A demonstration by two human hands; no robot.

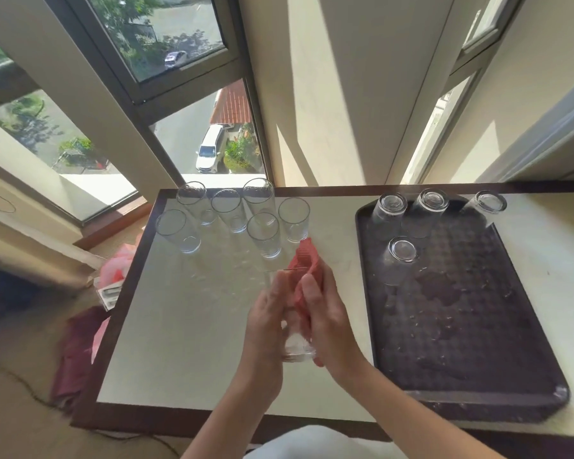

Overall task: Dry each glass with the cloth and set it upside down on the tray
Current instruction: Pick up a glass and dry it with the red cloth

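Note:
My left hand [268, 321] grips a clear glass [297, 349] above the middle of the table, its mouth pointing away from me. My right hand [325, 318] holds a red cloth [307, 261] against the glass's right side, and the cloth's end sticks out past the rim. Several upright glasses [227, 215] stand in a cluster at the table's far left. On the dark tray [471, 342] at the right, several glasses [401, 251] stand upside down near its far end.
Water drops and a wet patch [438, 286] lie on the tray's surface. The table [186, 326] has a dark wooden rim and abuts a window wall at the back. Pink and red fabric [77, 352] lies on the floor to the left.

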